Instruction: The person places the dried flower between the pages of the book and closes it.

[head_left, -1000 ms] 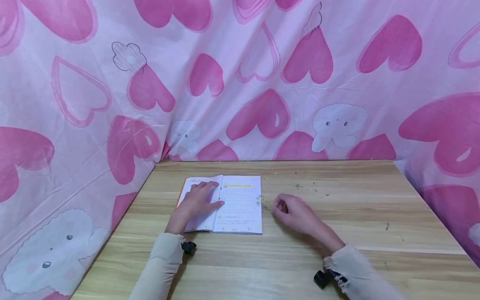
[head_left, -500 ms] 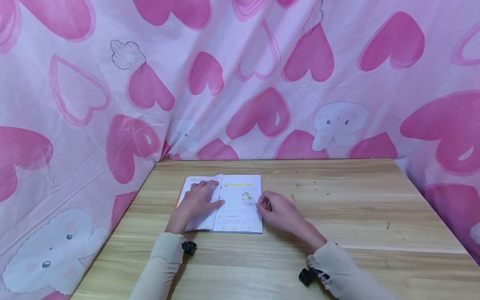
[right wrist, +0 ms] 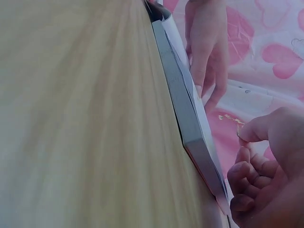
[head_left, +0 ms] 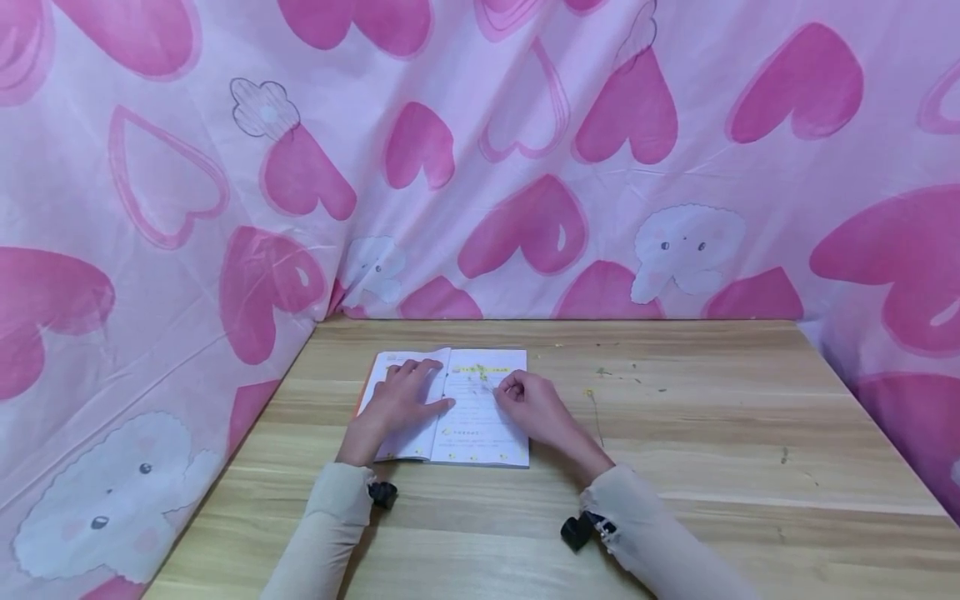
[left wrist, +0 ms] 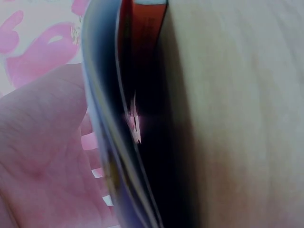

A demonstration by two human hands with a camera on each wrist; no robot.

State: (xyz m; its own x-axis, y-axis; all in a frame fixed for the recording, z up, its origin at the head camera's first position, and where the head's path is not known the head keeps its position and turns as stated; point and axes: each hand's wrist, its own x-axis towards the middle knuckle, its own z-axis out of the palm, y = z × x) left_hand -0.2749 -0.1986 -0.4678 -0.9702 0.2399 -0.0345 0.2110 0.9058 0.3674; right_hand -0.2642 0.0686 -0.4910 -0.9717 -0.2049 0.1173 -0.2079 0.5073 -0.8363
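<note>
An open book [head_left: 487, 450] lies on the wooden table, its printed pages facing up. My left hand [head_left: 401, 400] rests on the left page with the fingers spread and the thumb reaching the fold. Over the right page, my right hand [head_left: 534, 408] pinches a small dried flower sprig [head_left: 482, 377] between thumb and fingertips. In the right wrist view, the thin sprig [right wrist: 230, 118] sticks out past the thumb, and the other fingers curl in below it. The left wrist view shows the pages [left wrist: 107, 118] bowed up beside the left palm [left wrist: 42, 152].
Right of the book lies a thin stem with a yellow tip [head_left: 595, 412] on the table. Small plant bits [head_left: 603, 372] are scattered toward the back, and another bit [head_left: 784, 454] lies farther right. A pink heart-patterned cloth [head_left: 525, 233] hangs behind and along the sides.
My right hand has moved left from beside the book to over its right page, carrying the flower sprig. The stem on the table has come into view. My left hand has stayed put.
</note>
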